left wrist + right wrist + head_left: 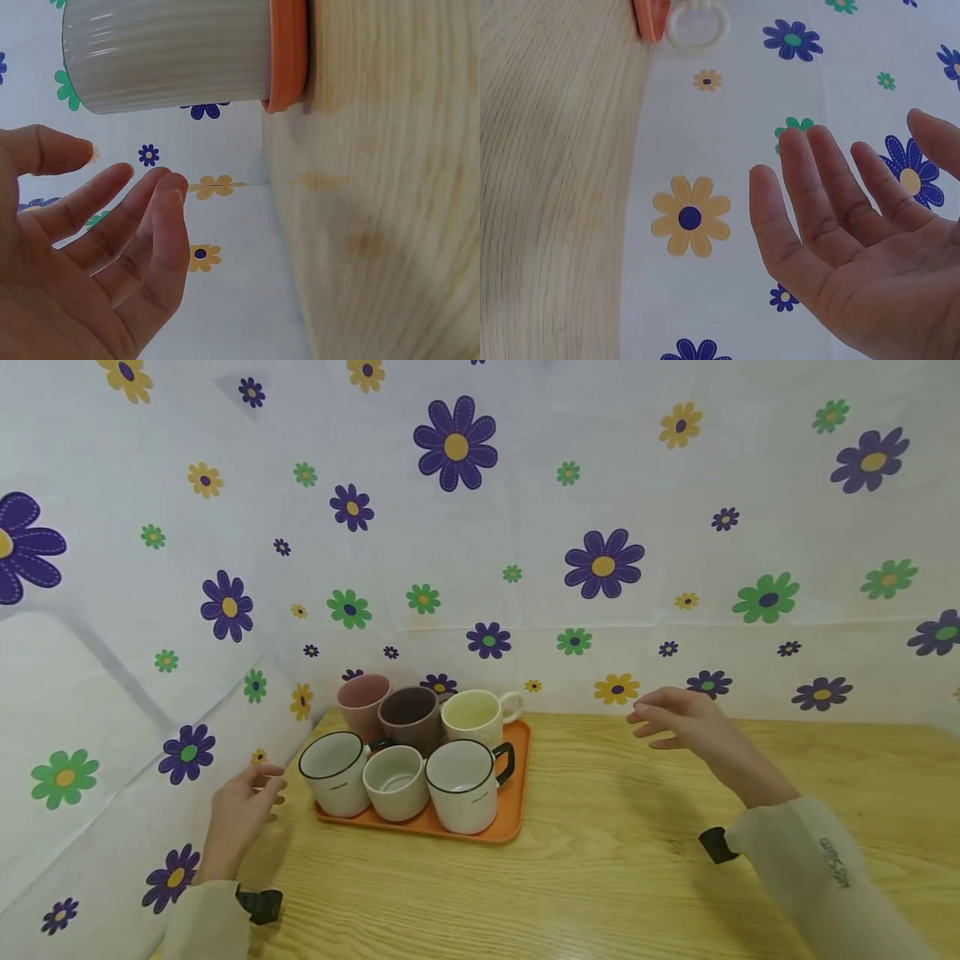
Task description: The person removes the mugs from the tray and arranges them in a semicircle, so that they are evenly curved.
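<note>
An orange tray on the wooden table carries several cups in two rows. In front stand a white mug with a black rim, a small cream cup and a second black-rimmed white mug with a black handle. Behind them are a pink cup, a dark brown mug and a pale yellow mug. My left hand, fingers loosely bent and holding nothing, hovers just left of the tray. Well to the tray's right, my right hand is raised with relaxed fingers, also holding nothing.
A white cloth with printed flowers hangs behind the table and along its left side. Bare wooden tabletop stretches in front of the tray and to its right.
</note>
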### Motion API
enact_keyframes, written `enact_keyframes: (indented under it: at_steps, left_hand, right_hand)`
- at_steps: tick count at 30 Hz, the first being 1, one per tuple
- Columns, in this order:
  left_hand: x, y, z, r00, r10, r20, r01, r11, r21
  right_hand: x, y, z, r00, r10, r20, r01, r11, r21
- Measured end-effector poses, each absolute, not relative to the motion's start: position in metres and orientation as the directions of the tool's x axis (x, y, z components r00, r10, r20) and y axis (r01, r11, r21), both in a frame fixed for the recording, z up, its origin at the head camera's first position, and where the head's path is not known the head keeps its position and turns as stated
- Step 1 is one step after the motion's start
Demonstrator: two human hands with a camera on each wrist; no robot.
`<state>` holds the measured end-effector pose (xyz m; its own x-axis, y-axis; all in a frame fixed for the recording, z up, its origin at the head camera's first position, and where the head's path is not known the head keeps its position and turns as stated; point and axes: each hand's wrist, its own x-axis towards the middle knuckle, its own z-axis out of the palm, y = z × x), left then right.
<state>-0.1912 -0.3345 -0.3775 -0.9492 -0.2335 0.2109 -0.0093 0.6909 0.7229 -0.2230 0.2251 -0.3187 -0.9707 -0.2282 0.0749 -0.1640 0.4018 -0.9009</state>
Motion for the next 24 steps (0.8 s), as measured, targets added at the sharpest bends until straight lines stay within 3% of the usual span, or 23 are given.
enact_keyframes:
  at_steps: [10,16,24]
  left_hand:
    - [-0.197,-0.342,-0.386,-0.986,-0.161,-0.041,-0.125,0.558,0.82]
    - [-0.2,-0.345,-0.393,-0.989,-0.079,-0.127,-0.149,0.448,0.882]
    - [-0.206,-0.344,-0.4,-0.984,-0.029,-0.178,-0.173,0.429,0.887]
  right_hand:
    - [-0.231,0.212,-0.323,-0.956,-0.285,0.068,-0.166,0.332,-0.929]
    - [-0.236,0.203,-0.324,-0.948,-0.312,0.061,-0.162,0.309,-0.937]
    - [-0.24,0.19,-0.321,-0.933,-0.356,0.056,-0.164,0.283,-0.945]
